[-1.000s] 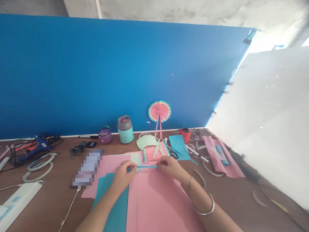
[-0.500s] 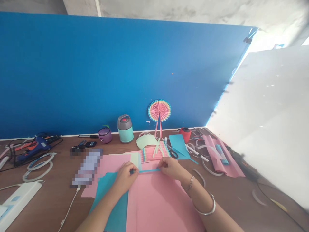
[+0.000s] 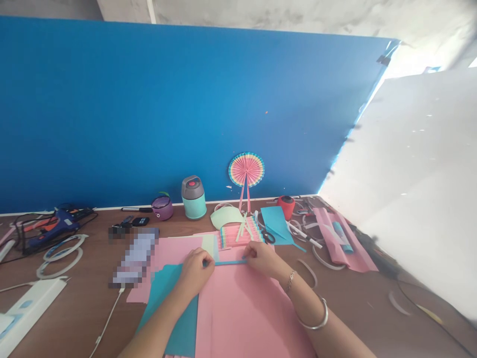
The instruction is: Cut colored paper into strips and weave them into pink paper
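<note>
A narrow blue paper strip (image 3: 231, 262) stretches between my hands along the far edge of a large pink paper sheet (image 3: 253, 308). My left hand (image 3: 197, 271) pinches the strip's left end, fingers curled. At the other end, my right hand (image 3: 259, 256) has its fingertips closed on the strip. Teal paper (image 3: 175, 318) lies partly beneath my left forearm. Just beyond my hands is a pleated pink paper piece (image 3: 234, 236) with coloured edges and pale green strips on top. Black-handled scissors (image 3: 268, 237) rest beside it.
A round pleated fan (image 3: 246, 170) leans on the blue partition. A mint jar (image 3: 194, 199), purple pot (image 3: 162, 208) and red speaker (image 3: 286, 206) line the back. To the left are a phone (image 3: 136, 256), glue gun (image 3: 59, 226) and power strip (image 3: 33, 313); pink wrapping (image 3: 343, 243) lies right.
Almost nothing differs. Both hands keep their hold on the blue strip in the same place, and the view has shifted very slightly.
</note>
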`<state>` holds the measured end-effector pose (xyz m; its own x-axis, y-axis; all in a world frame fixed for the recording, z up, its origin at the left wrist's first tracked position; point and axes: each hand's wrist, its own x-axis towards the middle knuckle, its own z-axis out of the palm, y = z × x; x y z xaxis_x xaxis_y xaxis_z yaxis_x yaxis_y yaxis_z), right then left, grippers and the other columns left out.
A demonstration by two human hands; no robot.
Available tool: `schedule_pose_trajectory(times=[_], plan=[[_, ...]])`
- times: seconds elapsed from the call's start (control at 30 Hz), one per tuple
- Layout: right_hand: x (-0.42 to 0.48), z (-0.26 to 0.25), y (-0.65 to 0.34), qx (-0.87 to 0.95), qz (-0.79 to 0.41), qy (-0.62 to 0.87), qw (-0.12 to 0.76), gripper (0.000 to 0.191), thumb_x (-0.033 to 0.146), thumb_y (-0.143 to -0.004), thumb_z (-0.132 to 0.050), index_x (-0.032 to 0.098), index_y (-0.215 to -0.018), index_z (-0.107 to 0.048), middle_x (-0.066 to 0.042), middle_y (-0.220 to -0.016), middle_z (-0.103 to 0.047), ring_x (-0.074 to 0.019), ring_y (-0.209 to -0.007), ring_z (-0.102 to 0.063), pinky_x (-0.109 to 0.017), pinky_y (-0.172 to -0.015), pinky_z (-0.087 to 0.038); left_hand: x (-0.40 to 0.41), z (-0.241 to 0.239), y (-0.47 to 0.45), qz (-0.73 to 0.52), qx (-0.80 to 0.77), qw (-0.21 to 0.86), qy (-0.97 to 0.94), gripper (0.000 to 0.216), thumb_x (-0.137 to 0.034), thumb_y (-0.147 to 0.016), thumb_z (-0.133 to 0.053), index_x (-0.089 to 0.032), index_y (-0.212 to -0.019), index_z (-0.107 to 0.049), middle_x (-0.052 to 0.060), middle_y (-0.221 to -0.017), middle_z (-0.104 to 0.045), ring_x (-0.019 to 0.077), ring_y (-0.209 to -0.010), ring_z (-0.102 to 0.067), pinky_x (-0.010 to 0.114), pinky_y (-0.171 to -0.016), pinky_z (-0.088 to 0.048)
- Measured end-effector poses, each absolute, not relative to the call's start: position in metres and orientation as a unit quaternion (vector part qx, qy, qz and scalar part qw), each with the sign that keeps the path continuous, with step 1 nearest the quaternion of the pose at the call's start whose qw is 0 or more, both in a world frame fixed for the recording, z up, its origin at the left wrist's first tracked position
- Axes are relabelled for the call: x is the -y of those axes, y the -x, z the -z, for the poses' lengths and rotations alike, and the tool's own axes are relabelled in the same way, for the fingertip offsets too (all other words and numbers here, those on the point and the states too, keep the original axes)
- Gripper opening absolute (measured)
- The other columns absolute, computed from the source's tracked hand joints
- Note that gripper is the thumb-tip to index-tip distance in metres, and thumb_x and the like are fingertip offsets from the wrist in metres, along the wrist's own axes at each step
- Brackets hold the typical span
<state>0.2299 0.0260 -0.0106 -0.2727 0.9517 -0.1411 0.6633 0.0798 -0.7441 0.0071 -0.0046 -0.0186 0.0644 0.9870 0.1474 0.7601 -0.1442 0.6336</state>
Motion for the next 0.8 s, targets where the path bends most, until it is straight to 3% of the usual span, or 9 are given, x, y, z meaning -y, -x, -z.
schedule_pose_trajectory(times=[0.8], plan=[[-0.0250,0.0093,-0.2270,0.705,-0.356,0.585,0.183,0.026,0.000,-0.061,-0.049,0.014,-0.078,-0.061,-0.003,-0.073,-0.065,-0.0128,-0.066,-0.058,-0.019,-0.054,-0.038,0.0030,0.0233,-0.0089,-0.251,-0.628,0.165,-0.718,0.017,-0.008,-0.069,-0.048,-0.020,-0.058,-0.051,0.002,-0.072,-0.058,0.0180,-0.076,-0.053,0.029,-0.069,-0.041]])
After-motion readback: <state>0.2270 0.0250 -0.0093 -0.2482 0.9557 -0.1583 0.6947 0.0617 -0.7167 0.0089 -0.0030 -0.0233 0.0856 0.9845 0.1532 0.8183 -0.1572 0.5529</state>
